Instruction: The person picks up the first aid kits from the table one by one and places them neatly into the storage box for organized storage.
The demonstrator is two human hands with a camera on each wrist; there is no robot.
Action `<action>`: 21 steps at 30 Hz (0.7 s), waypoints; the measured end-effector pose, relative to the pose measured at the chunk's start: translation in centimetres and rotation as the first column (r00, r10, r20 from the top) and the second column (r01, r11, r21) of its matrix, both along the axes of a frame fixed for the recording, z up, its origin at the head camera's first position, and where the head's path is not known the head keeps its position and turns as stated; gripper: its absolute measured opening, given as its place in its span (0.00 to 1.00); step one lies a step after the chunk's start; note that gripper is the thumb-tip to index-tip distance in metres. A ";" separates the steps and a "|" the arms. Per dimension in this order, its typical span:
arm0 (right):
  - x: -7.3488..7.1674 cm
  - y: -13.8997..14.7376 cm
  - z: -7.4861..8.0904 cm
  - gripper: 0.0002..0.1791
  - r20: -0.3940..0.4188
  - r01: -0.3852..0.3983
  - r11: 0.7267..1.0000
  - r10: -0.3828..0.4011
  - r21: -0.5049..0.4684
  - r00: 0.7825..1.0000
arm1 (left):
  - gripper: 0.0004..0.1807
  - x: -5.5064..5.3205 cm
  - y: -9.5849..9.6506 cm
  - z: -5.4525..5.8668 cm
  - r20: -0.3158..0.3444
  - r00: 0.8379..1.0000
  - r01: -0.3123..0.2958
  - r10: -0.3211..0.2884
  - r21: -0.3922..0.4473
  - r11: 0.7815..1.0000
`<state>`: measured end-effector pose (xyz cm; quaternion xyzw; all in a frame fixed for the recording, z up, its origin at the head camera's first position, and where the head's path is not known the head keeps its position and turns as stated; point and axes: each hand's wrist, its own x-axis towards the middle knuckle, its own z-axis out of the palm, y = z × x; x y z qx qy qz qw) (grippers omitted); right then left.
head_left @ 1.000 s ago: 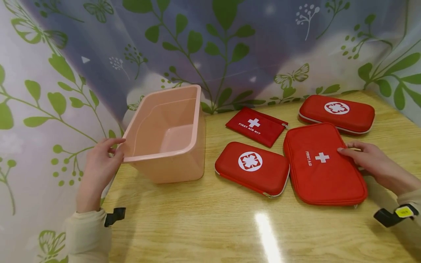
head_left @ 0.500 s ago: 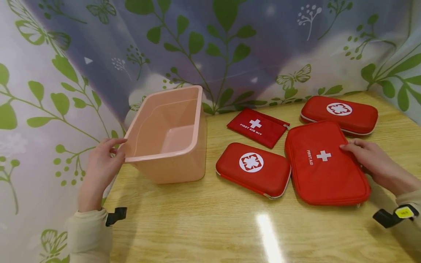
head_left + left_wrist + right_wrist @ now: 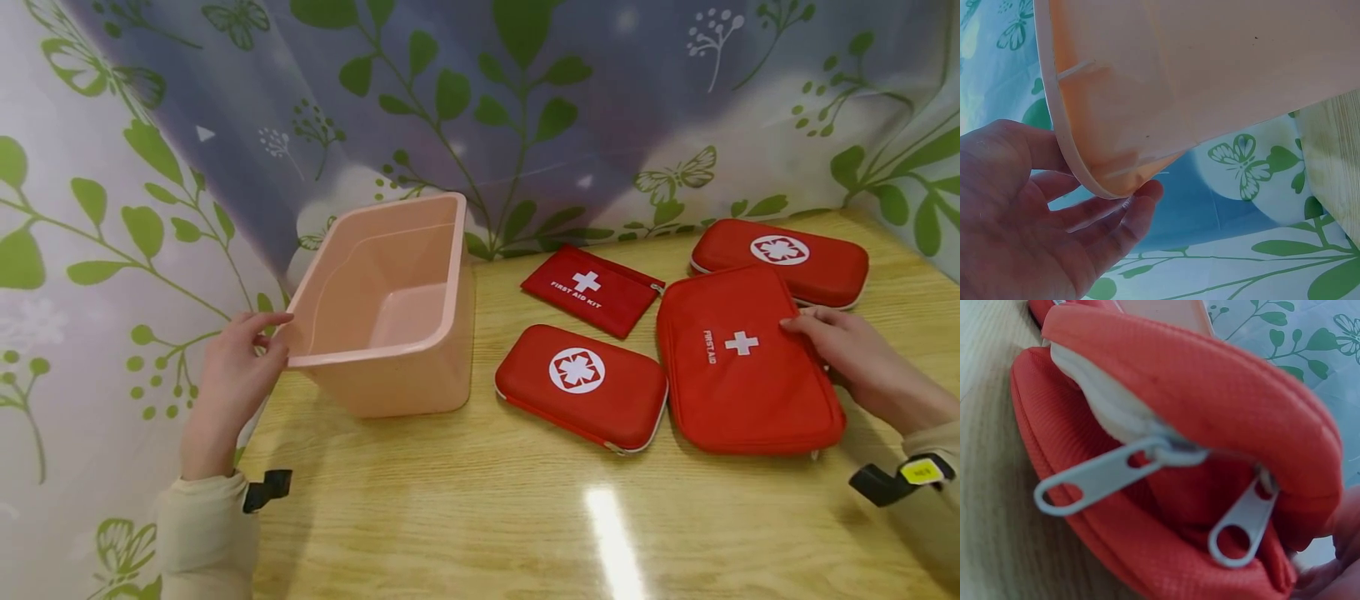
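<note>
My left hand (image 3: 238,375) pinches the near left corner of the rim of a pink plastic bin (image 3: 397,387); in the left wrist view its fingers (image 3: 1113,234) curl at the underside of the rim (image 3: 1066,134). At the right, my right hand (image 3: 858,354) grips the right edge of a soft red first-aid bag (image 3: 757,400), thumb on top and the other fingers mostly hidden beneath. The right wrist view shows two zipper pulls (image 3: 1099,477) on the bag's side, where the zipper gapes.
A red hard case (image 3: 615,392) lies left of the bag, with a flat red first-aid pouch (image 3: 600,310) behind it. Another red hard case (image 3: 840,271) sits at the back right, partly covered by the bag. Patterned cloth (image 3: 465,125) hangs behind the wooden table (image 3: 450,517).
My right hand and the first-aid bag have shifted slightly up in the head view, the bag overlapping more of the back case. The left hand stays at the bin's rim.
</note>
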<state>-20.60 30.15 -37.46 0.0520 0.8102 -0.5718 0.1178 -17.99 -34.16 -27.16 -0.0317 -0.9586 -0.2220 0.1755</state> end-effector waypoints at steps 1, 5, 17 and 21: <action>-0.1 0.0 0.1 0.20 -0.002 0.000 1.000 0.000 -0.006 1.000 | 0.19 0.0 0.0 0.0 -0.001 1.000 0.001 -0.001 0.002 1.000; -0.5 0.1 0.3 0.19 -0.026 0.006 1.000 -0.007 -0.021 1.000 | 0.19 0.0 0.1 0.0 0.010 1.000 0.005 -0.005 0.017 1.000; -1.4 0.2 0.9 0.18 -0.037 0.061 0.995 -0.065 -0.082 0.997 | 0.20 -0.1 0.0 -0.2 0.037 0.999 0.000 -0.001 0.023 1.000; -1.5 0.3 1.2 0.10 -0.032 0.077 0.989 -0.082 -0.126 0.996 | 0.21 0.0 0.0 -0.3 0.039 0.999 0.001 -0.002 0.019 1.000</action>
